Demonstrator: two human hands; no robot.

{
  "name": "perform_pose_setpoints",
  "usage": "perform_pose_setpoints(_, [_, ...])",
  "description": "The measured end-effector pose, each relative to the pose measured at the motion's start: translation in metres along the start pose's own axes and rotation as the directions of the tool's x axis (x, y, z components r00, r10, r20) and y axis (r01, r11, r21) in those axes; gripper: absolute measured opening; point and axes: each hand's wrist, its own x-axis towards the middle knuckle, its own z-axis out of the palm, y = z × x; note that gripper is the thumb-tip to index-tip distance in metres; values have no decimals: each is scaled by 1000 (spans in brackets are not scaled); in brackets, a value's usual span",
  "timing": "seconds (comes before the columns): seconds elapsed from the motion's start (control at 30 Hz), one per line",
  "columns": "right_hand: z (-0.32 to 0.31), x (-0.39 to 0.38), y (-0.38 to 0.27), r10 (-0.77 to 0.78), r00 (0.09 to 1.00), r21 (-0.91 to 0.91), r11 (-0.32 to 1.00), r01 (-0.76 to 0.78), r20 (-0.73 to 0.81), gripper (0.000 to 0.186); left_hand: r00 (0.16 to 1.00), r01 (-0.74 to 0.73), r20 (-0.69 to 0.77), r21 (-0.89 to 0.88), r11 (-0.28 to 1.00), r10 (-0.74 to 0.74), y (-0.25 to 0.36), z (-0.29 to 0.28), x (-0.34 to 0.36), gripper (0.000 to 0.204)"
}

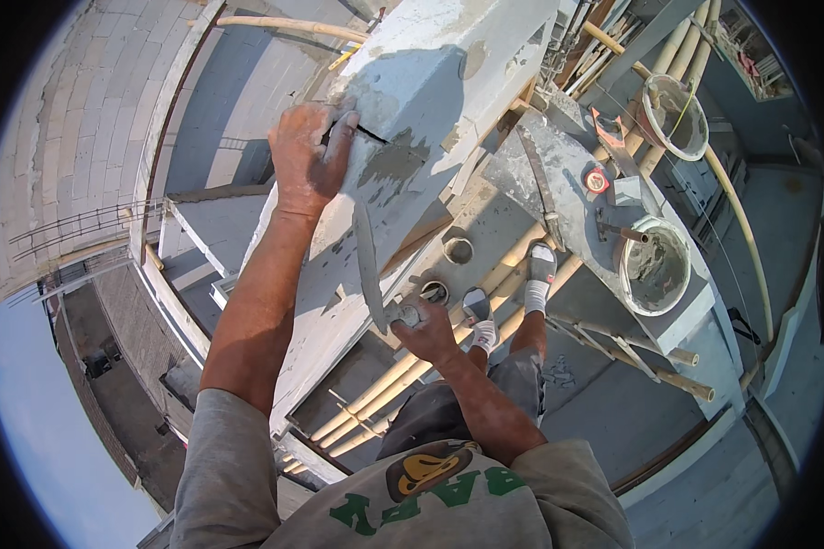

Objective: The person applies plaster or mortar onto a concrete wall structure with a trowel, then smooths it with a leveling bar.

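Note:
My left hand [311, 156] is curled at the upper edge of a pale, mortar-smeared beam [458, 110], beside a thin dark strip [372, 134]; what its fingers hold is unclear. My right hand [423, 325] grips the handle of a long, mortar-coated trowel [366, 247], whose blade points up toward my left hand along the beam's face. A patch of wet grey mortar [394, 160] shows on the beam. Below it sits a small round container [458, 250].
My sandalled feet [540, 265] are on bamboo poles [394, 375] over a drop. At right stand two mortar buckets [655, 265] [676, 119], a mortar-covered ledge [513, 165], a long flat blade [538, 183], a tape measure [596, 180] and a hammer [618, 229]. A block wall [73, 137] rises at left.

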Motion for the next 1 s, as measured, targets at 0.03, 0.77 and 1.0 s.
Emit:
perform_pose_setpoints(0.03, [1,2,8,0,1000,-5,1000,0,4,23,1000,3,5,-12,1000,-3,-1,0,0,20])
perform_pose_setpoints(0.77, [48,6,44,387,911,389,869,-307,-145,17,1000,4,23,2,1000,-4,0,0,0,17])
perform_pose_setpoints(1.0, [14,77,14,466,884,633,698,-336,-44,16,999,-32,-13,13,999,32,-2,2,-2,18])
